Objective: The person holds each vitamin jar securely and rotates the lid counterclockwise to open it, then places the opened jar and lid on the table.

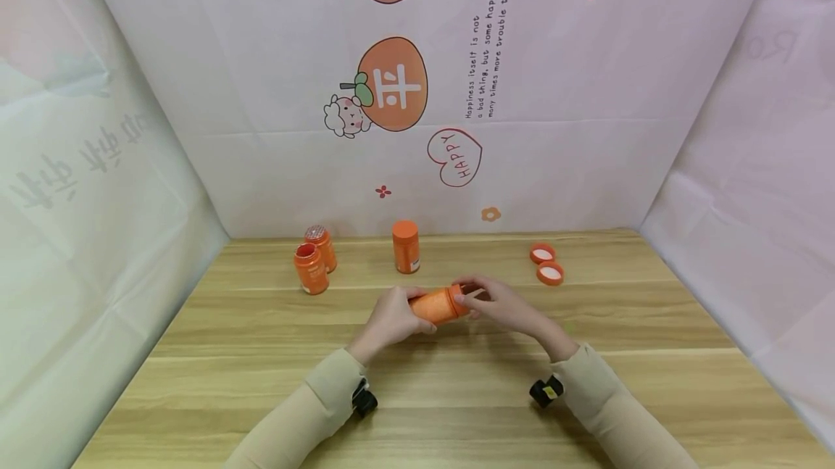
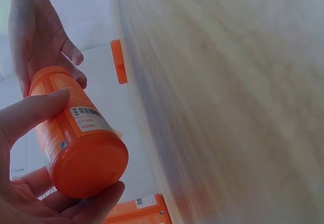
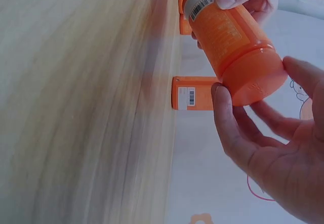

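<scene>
An orange bottle (image 1: 433, 306) with a barcode label lies tilted in my left hand (image 1: 395, 318), held off the table. My left thumb and fingers wrap round its body, seen closely in the left wrist view, where its base faces the camera. At the other end sits an orange screw cap (image 3: 254, 76). My right hand (image 1: 501, 305) has its thumb and fingertips pinching that cap around the rim, with the palm apart from it.
A capped orange bottle (image 1: 406, 248) stands upright near the back wall. To the left are two uncapped orange bottles, one with an open mouth (image 1: 311, 269) and one with a silvery top (image 1: 321, 246). Two orange caps (image 1: 551, 273) lie inside-up at the right on the wooden table (image 1: 443, 411).
</scene>
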Demonstrator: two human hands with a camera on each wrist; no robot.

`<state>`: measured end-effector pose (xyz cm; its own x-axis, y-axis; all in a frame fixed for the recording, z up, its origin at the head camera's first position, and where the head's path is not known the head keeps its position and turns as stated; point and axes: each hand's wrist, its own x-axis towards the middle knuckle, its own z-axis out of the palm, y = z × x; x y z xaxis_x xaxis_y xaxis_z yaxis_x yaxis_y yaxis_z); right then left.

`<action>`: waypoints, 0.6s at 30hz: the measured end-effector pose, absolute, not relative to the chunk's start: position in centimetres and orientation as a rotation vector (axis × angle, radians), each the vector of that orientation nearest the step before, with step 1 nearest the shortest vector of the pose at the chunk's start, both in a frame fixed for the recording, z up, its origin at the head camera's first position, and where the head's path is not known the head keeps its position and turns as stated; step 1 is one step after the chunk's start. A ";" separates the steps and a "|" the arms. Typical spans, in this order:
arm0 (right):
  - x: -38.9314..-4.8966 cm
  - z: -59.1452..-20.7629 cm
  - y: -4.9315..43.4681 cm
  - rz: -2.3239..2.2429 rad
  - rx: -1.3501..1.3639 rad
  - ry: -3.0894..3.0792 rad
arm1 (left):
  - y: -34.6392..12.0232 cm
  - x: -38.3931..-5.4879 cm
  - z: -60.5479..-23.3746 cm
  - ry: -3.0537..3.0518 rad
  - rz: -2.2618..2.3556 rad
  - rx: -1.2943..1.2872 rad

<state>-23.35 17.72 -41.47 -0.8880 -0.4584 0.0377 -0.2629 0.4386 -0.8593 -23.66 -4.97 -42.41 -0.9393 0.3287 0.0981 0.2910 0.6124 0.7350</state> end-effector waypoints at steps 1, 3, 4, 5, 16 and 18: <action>-23.4 -41.5 17.8 -1.431 -0.648 2.478 | -5.0 -23.7 -42.5 2.774 1.258 0.537; -23.4 -41.4 17.9 -1.420 -0.685 2.473 | -5.0 -23.7 -42.5 2.770 1.264 0.543; -23.4 -41.4 18.0 -1.416 -0.703 2.467 | -5.0 -23.7 -42.5 2.768 1.268 0.546; -23.4 -41.4 18.1 -1.404 -0.715 2.473 | -5.1 -23.8 -42.6 2.767 1.273 0.552; -23.5 -41.3 18.5 -1.408 -0.923 2.467 | -5.2 -23.8 -42.7 2.739 1.294 0.567; -23.5 -41.3 18.5 -1.457 -0.956 2.427 | -5.3 -23.8 -42.7 2.733 1.298 0.563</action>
<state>-23.51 18.52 -41.33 -0.7848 -0.5913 0.1856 -0.4420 0.3241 -0.8364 -23.79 -5.27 -42.71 -0.9310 0.3516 0.0976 0.2978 0.5776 0.7600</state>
